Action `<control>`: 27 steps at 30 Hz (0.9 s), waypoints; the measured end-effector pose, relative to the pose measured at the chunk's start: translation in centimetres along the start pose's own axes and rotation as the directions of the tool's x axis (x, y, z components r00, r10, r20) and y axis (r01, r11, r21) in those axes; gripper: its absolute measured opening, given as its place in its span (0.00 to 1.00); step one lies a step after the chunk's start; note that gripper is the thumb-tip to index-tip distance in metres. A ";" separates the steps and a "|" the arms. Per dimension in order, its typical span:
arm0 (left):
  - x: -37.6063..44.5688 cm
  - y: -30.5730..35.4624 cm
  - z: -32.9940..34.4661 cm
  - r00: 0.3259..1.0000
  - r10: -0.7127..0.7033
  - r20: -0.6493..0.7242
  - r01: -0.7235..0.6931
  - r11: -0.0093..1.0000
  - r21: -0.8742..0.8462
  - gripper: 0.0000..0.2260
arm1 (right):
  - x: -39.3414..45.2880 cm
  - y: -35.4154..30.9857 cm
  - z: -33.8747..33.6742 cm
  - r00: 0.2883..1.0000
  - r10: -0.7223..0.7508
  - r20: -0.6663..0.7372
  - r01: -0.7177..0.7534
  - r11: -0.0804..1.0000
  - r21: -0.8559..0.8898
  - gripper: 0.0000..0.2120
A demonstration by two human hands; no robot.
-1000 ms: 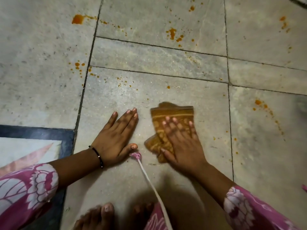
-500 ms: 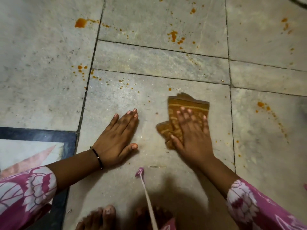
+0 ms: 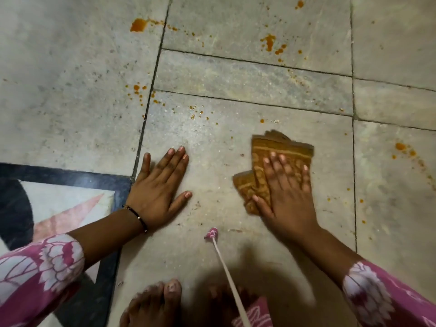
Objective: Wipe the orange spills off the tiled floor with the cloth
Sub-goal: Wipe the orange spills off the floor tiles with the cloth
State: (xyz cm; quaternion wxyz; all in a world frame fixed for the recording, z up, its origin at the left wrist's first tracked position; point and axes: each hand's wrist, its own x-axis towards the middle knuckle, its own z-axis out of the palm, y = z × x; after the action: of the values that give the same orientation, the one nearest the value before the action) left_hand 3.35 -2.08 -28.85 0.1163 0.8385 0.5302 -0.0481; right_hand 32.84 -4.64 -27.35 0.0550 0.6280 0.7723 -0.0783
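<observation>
At the near left I see a decorative floor inlay (image 3: pixel 59 204): a dark blue-black border around a pale panel with a pink pointed shape. A thin black bracelet (image 3: pixel 139 218) circles one wrist. Pink sleeves (image 3: pixel 35 274) with white floral print show at both near corners. A white drawstring (image 3: pixel 224 260) with a pink tassel hangs at the near centre. Bare toes (image 3: pixel 162 300) rest on the near edge.

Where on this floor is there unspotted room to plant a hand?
Free: the tile patch between the left hand and the cloth under the right hand. Crowded: orange spills on the far tiles and right of the cloth; a cord and feet nearest.
</observation>
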 end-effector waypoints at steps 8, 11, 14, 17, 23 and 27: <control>0.0 0.0 0.2 0.999 0.016 -0.033 -0.016 1.000 0.002 0.32 | 0.5 -4.7 0.8 0.917 -0.398 0.039 0.399 0.915 -0.055 0.36; 0.0 -0.1 0.2 0.999 0.028 -0.028 -0.029 1.000 -0.007 0.32 | 3.8 -1.9 -0.4 0.984 -0.175 0.016 0.176 0.984 -0.039 0.35; 0.0 -0.2 0.3 1.000 0.017 -0.021 -0.018 1.000 -0.023 0.32 | 0.4 0.4 -0.2 1.000 0.009 0.013 -0.008 1.000 -0.006 0.36; 0.0 -0.3 0.5 0.999 0.027 -0.025 -0.027 0.999 -0.033 0.32 | -3.8 -2.3 1.1 0.994 -0.108 0.017 0.108 0.994 -0.034 0.37; 0.1 -0.2 0.3 0.999 0.037 -0.019 -0.038 0.998 -0.054 0.32 | 4.5 -4.6 -0.5 0.946 -0.322 0.039 0.322 0.946 -0.018 0.36; 0.0 -0.4 0.2 0.999 0.030 -0.021 -0.031 0.998 -0.063 0.32 | 4.6 0.2 -1.2 0.997 0.080 0.022 -0.081 0.996 0.048 0.37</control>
State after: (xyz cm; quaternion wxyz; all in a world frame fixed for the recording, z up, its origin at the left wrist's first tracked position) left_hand 3.05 -1.97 -29.10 0.1380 0.8428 0.5198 -0.0211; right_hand 32.08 0.11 -26.99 0.0503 0.6589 0.7437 -0.1012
